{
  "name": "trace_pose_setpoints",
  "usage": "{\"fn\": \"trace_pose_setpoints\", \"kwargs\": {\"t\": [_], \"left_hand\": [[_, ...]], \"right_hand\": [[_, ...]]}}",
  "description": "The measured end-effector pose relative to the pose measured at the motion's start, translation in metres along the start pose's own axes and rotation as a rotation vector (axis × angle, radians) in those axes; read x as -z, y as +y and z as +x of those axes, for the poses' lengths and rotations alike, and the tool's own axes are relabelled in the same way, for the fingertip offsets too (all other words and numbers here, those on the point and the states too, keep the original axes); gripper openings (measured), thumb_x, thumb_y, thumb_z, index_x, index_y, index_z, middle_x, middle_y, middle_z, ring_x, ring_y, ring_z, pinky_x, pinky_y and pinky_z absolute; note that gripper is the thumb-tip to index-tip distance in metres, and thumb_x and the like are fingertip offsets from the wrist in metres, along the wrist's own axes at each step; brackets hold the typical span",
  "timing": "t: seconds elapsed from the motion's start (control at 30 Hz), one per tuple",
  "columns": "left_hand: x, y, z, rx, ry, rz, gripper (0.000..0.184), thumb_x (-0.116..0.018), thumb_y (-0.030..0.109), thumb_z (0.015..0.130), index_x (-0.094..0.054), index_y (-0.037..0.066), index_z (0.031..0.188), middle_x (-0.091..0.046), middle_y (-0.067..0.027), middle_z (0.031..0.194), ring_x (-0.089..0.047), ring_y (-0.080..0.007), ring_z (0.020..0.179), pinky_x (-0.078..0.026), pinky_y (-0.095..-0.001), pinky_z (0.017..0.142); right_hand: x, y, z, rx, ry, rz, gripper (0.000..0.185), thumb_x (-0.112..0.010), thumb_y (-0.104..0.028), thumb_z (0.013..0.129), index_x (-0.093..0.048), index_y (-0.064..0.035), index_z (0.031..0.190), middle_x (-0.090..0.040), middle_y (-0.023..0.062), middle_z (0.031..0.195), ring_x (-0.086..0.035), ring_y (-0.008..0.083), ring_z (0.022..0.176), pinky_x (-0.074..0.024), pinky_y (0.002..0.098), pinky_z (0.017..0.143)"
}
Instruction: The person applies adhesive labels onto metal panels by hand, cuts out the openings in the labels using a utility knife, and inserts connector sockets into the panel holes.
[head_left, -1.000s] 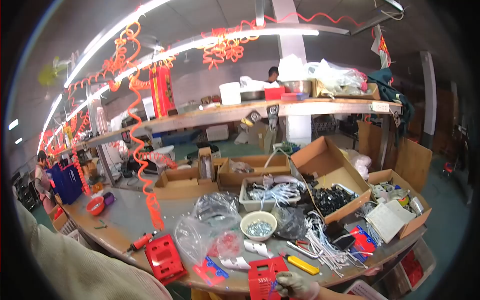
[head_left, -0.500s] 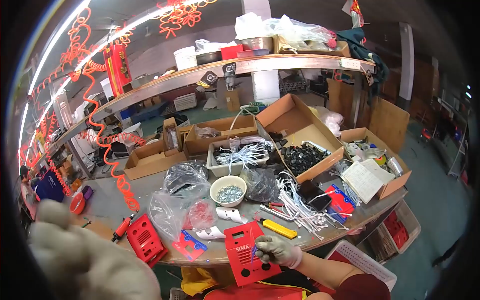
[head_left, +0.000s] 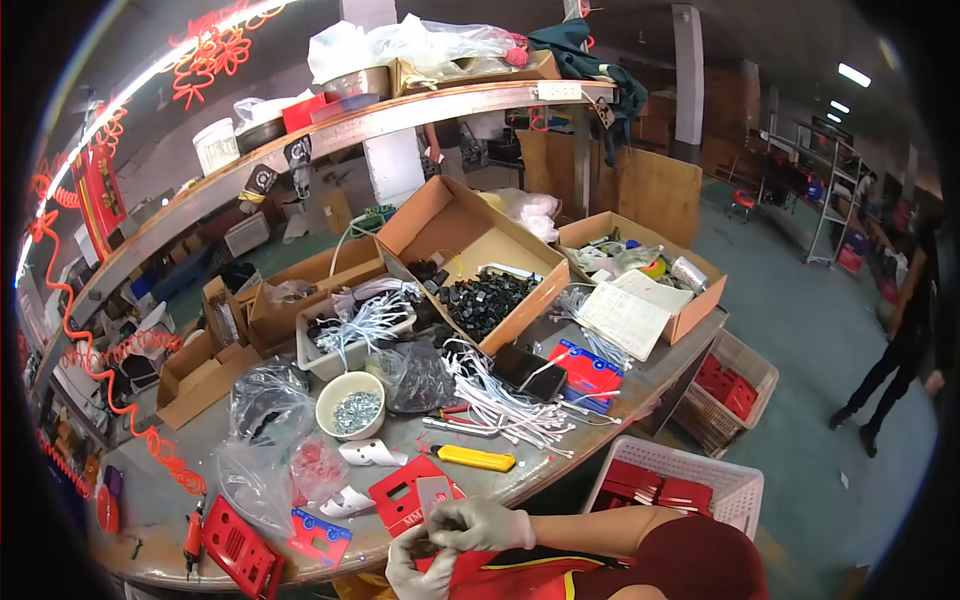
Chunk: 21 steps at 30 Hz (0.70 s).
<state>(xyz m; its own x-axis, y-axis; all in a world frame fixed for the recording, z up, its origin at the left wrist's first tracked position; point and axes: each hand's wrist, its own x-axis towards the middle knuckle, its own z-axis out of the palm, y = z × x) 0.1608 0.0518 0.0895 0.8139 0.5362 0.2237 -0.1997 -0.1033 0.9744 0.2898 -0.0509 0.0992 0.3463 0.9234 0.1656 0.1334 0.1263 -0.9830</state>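
Observation:
Both hands wear pale gloves and meet at the lower middle, over the table's front edge. My right hand (head_left: 478, 525) has its fingers pinched together beside a small greyish card (head_left: 433, 494). Close against it, my left hand (head_left: 415, 562) curls its fingers; what lies between the fingertips is too small to make out. A red printed panel (head_left: 400, 500) with a rectangular cutout is just behind the hands, partly covered by them. Further left on the table lie a red slotted panel (head_left: 240, 548) and a red and blue sheet (head_left: 320, 537).
A yellow cutter (head_left: 475, 458), a bowl of small metal parts (head_left: 351, 405), white cables (head_left: 510, 400) and plastic bags lie behind. Cardboard boxes (head_left: 550, 300) stand further back. Crates (head_left: 745, 480) with red parts are at the right. A person (head_left: 905, 340) stands at far right.
The view has swung right. My left hand, large at the lower left half a second ago, has come in beside my right hand. A person has come into view at far right.

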Motion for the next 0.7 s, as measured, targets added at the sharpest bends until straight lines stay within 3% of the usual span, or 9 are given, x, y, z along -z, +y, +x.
{"fn": "trace_pose_setpoints", "kwargs": {"t": [0.1,0.17,0.3,0.37,0.47,0.5,0.6,0.7], "left_hand": [[0.014,-0.017,-0.005,0.078,0.028,-0.174,0.032,-0.062,-0.002,0.083,-0.055,-0.001,0.113,-0.063,-0.0097,0.095,-0.061,-0.0135,0.076,-0.051,-0.0263,0.065],[0.02,-0.018,-0.006,0.098,0.03,-0.125,0.027,-0.06,-0.002,0.084,-0.056,-0.001,0.11,-0.064,-0.0103,0.091,-0.06,-0.0133,0.073,-0.051,-0.0256,0.063],[0.014,-0.009,-0.002,0.105,0.042,-0.047,0.022,-0.061,0.001,0.085,-0.058,0.0,0.107,-0.064,-0.0084,0.091,-0.059,-0.0115,0.074,-0.049,-0.0249,0.069],[0.009,-0.002,0.003,0.107,-0.071,-0.07,0.02,-0.057,0.0,0.087,-0.057,0.001,0.107,-0.059,-0.018,0.113,-0.057,-0.0212,0.103,-0.045,-0.0344,0.092],[0.005,-0.011,0.015,-0.003,-0.363,-0.115,0.022,-0.048,0.001,0.091,-0.052,0.002,0.113,-0.046,-0.026,0.129,-0.047,-0.0302,0.12,-0.039,-0.0411,0.099],[0.0,-0.017,0.015,0.036,-0.362,-0.151,0.02,-0.047,0.003,0.092,-0.054,0.003,0.111,-0.046,-0.0256,0.129,-0.045,-0.0309,0.121,-0.04,-0.0435,0.099],[-0.003,-0.018,0.023,0.102,-0.438,-0.057,0.025,-0.05,0.003,0.091,-0.053,0.004,0.116,-0.05,-0.0233,0.124,-0.05,-0.0304,0.115,-0.043,-0.0449,0.096],[0.0,-0.026,0.035,0.094,-0.34,-0.055,0.016,-0.05,0.008,0.092,-0.055,0.002,0.106,-0.055,-0.0135,0.104,-0.053,-0.0215,0.094,-0.045,-0.0359,0.086]], "right_hand": [[-0.001,-0.014,0.001,-0.024,-0.065,-0.094,0.02,-0.054,-0.021,0.089,-0.052,-0.0013,0.092,-0.053,0.0029,0.08,-0.052,0.0105,0.073,-0.0439,0.025,0.067],[-0.005,-0.002,0.004,-0.079,-0.127,0.035,0.018,-0.054,-0.019,0.089,-0.05,-0.0012,0.091,-0.052,0.0029,0.079,-0.051,0.0097,0.073,-0.0433,0.0238,0.066],[-0.007,-0.003,-0.002,0.025,0.004,-0.069,0.017,-0.056,-0.02,0.088,-0.054,-0.0034,0.086,-0.053,0.0021,0.072,-0.048,0.0089,0.067,-0.0414,0.0262,0.063],[-0.004,-0.005,-0.01,0.017,0.094,-0.139,0.017,-0.056,-0.019,0.087,-0.054,-0.003,0.087,-0.054,0.0029,0.072,-0.048,0.0097,0.066,-0.0415,0.0269,0.062],[0.002,-0.016,-0.032,0.0,0.218,-0.256,0.017,-0.057,-0.018,0.086,-0.053,-0.0013,0.087,-0.054,0.0059,0.072,-0.049,0.0127,0.065,-0.0418,0.0282,0.062],[-0.002,0.002,-0.036,-0.046,0.292,-0.074,0.021,-0.058,-0.021,0.085,-0.052,-0.0014,0.079,-0.051,0.0024,0.065,-0.05,0.0128,0.061,-0.0409,0.028,0.057],[0.002,-0.016,-0.057,-0.047,0.385,-0.115,0.021,-0.059,-0.02,0.085,-0.052,-0.0016,0.079,-0.05,0.0022,0.066,-0.048,0.0109,0.062,-0.0405,0.0268,0.058],[0.003,-0.021,-0.067,0.011,0.43,-0.189,0.02,-0.058,-0.019,0.085,-0.05,-0.0021,0.077,-0.049,0.0025,0.066,-0.044,0.0091,0.063,-0.0392,0.0256,0.059]]}}
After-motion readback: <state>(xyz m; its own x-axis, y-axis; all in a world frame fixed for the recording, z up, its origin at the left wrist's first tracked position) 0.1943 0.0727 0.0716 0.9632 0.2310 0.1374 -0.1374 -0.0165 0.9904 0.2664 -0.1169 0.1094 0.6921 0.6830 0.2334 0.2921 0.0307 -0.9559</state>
